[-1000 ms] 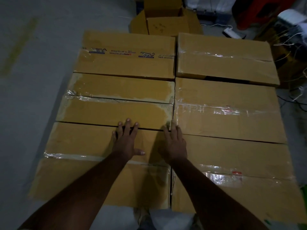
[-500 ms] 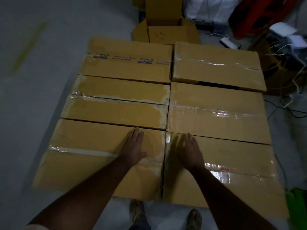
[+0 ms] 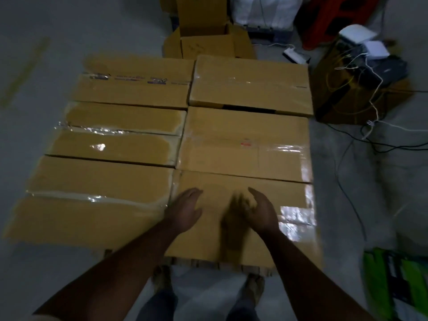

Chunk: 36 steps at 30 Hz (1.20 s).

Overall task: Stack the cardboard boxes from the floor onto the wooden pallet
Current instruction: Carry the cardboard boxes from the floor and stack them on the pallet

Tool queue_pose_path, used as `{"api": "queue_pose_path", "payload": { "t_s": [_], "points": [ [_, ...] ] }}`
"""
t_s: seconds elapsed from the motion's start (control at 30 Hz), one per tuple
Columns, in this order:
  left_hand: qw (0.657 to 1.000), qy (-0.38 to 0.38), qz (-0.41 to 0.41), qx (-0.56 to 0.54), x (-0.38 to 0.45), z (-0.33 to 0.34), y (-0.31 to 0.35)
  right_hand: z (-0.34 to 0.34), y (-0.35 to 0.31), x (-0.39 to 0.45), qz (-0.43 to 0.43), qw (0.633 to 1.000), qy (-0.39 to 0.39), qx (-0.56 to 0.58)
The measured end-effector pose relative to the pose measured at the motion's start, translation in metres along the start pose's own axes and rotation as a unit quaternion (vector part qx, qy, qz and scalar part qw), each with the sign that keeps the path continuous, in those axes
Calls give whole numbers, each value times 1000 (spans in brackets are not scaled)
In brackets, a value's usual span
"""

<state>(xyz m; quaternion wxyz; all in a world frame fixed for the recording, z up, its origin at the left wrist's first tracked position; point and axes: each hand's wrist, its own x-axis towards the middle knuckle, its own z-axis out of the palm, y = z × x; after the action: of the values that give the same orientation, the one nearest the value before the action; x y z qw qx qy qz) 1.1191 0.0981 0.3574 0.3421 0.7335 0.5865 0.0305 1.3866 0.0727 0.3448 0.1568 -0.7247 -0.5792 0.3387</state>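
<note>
Several taped brown cardboard boxes lie flat in two columns, side by side. A strip of the wooden pallet (image 3: 222, 266) shows under the near right box (image 3: 287, 195). My left hand (image 3: 184, 210) hovers over that box's left part, fingers apart, holding nothing. My right hand (image 3: 260, 210) is just to its right over the same box, fingers loosely curled and blurred, also holding nothing. The near left box (image 3: 92, 200) lies beside my left hand. The far boxes (image 3: 250, 82) sit behind.
An open empty carton (image 3: 206, 42) stands on the floor behind the stack. At the right are a box with cables and white devices (image 3: 361, 72), loose wires on the floor and a green item (image 3: 398, 281). My feet (image 3: 252, 288) stand at the pallet's near edge.
Both hands have lifted off the seam between the near boxes and shifted right, over the near right box. The view has swung to the right; the boxes have not moved.
</note>
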Motion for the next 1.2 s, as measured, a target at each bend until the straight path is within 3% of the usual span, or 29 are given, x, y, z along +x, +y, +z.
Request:
{"api": "queue_pose_path", "payload": {
  "t_s": [0.17, 0.33, 0.5, 0.67, 0.8, 1.0, 1.2],
  "points": [
    [991, 79, -52, -95, -26, 26, 101, -76, 4, -34, -34, 995, 10, 97],
    [982, 124, -39, -138, -44, 48, 167, -126, 29, -62, -52, 992, 24, 114],
    [966, 159, -15, -203, -62, 50, 191, -158, 41, -94, -40, 987, 39, 152],
    [968, 133, 6, -215, -82, 68, 193, -183, 58, -127, -27, 985, 65, 160],
    [959, 154, -10, -237, -93, 78, 203, -189, 70, -141, -12, 984, 61, 167],
    [957, 169, -10, -237, -79, 88, 228, -210, 84, -132, -10, 983, 40, 180],
    [955, 190, -36, -225, -38, 127, 284, -247, 152, -96, -15, 981, 12, 192]
  ]
}}
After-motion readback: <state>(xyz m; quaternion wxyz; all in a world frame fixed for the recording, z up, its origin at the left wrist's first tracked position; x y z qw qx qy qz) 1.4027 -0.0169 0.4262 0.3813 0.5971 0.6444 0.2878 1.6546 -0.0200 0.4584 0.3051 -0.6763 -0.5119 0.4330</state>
